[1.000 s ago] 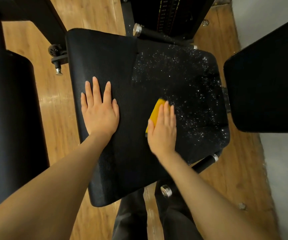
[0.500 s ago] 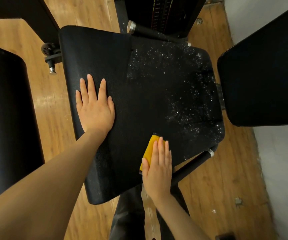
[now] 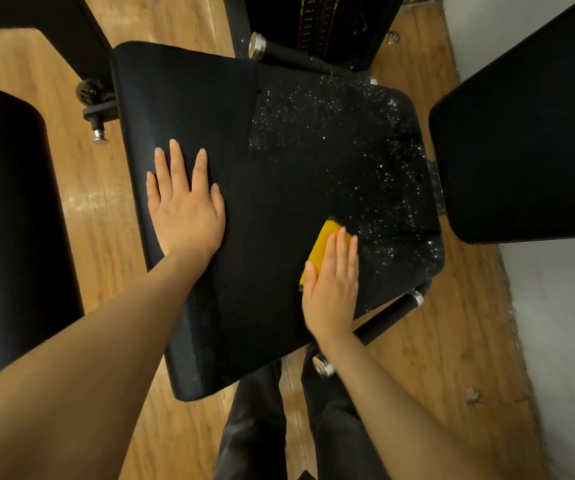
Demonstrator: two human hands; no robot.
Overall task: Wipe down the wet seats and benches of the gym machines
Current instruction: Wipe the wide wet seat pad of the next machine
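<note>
Fingers (image 3: 343,251) flat: two hands, one sponge (image 3: 322,249), one seat (image 3: 244,271).

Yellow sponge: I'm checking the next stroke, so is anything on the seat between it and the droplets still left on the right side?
Nothing visible does. The yellow sponge, pressed under the right hand, sits at the edge of the droplets on the seat pad. The left hand rests flat well aside.

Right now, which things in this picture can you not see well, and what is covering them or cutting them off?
- Yellow sponge: the right hand covers most of it in the head view.
- Seat: the left hand and both forearms hide parts; wetness there is unknown.
- Weight stack labels: too small and dark to read.
- Black pad on the right: cut off by the frame edge.
</note>
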